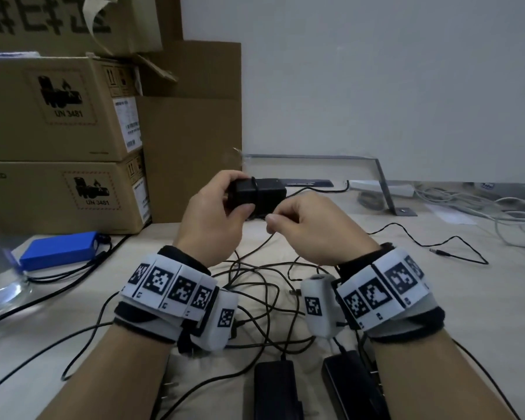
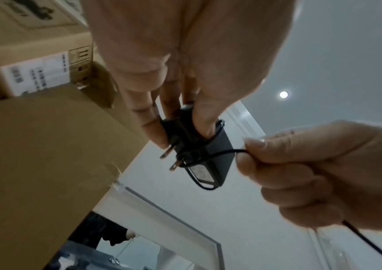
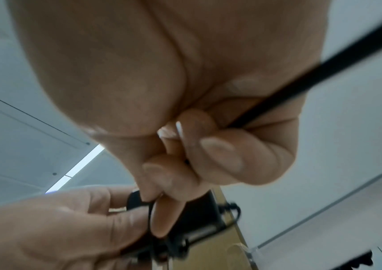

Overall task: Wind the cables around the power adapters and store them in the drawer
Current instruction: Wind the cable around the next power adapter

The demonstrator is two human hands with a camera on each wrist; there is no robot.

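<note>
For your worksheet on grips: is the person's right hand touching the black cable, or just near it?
Touching. The left wrist view shows the right hand pinching the black cable between thumb and forefinger beside the power adapter.

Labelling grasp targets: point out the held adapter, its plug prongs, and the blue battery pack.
held adapter (image 1: 270,194), head view, top face of the black body.
plug prongs (image 2: 167,153), left wrist view, upper metal blade.
blue battery pack (image 1: 58,250), head view, top face.

Black power adapter (image 1: 256,194) and black cable (image 1: 406,234), blue battery pack (image 1: 59,250), brown cardboard boxes (image 1: 58,110), beige bench (image 1: 437,298), black-and-white checkered wristbands (image 1: 170,286).
</note>
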